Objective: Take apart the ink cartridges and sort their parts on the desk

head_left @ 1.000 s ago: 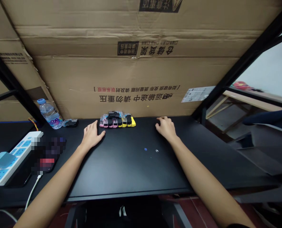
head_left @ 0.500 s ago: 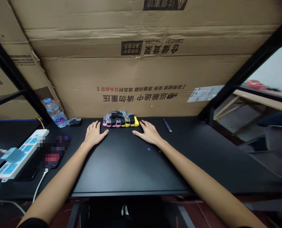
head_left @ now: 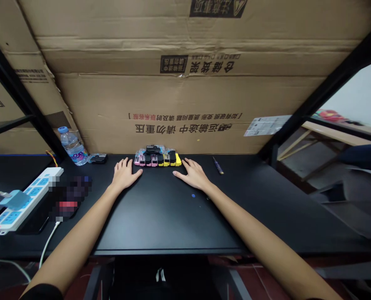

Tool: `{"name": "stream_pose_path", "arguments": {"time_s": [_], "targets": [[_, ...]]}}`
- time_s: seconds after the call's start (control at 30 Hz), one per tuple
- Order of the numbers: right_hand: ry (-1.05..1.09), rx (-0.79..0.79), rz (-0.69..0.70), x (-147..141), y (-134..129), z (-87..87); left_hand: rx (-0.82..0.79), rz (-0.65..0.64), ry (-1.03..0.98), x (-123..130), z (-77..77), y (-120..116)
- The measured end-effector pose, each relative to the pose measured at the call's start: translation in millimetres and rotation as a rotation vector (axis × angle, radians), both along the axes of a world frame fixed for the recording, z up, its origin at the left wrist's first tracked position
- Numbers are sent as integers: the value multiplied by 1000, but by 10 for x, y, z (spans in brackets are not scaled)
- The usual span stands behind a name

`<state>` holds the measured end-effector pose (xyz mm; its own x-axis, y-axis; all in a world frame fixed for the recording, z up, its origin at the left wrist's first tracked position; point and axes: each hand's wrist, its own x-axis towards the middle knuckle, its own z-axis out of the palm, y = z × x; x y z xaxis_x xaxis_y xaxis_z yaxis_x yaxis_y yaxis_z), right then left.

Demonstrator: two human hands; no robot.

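Observation:
Both hands rest palm down on the black table. My left hand lies open with its thumb pointing right, holding nothing. My right hand is also open and flat, its thumb pointing left. Between them, against the cardboard, stands a row of several small pink, black and yellow items with clear parts; a black one lies on top. The fingertips of my right hand are close beside the yellow end; whether they touch it I cannot tell. A slim dark screwdriver-like tool lies right of my right hand.
At the left stand a water bottle and a small black item. Nearer are a white power strip with a plug and a blurred-out phone on a cable. A cardboard sheet closes off the back.
The camera view has shifted slightly. Both hands keep the same pose on the table, and the items have not moved.

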<state>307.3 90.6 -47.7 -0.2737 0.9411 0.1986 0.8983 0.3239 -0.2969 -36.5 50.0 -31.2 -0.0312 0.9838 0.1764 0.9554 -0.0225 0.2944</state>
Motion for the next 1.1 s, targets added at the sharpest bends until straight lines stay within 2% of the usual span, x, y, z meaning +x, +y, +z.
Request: {"name": "stream_pose_path", "arguments": {"time_s": [0.67, 1.1], "targets": [[-72, -37, -11, -14, -16, 47, -19, 0, 89, -13, -16, -8], [-40, -2, -8, 14, 26, -13, -2, -14, 77, -19, -18, -1]]}}
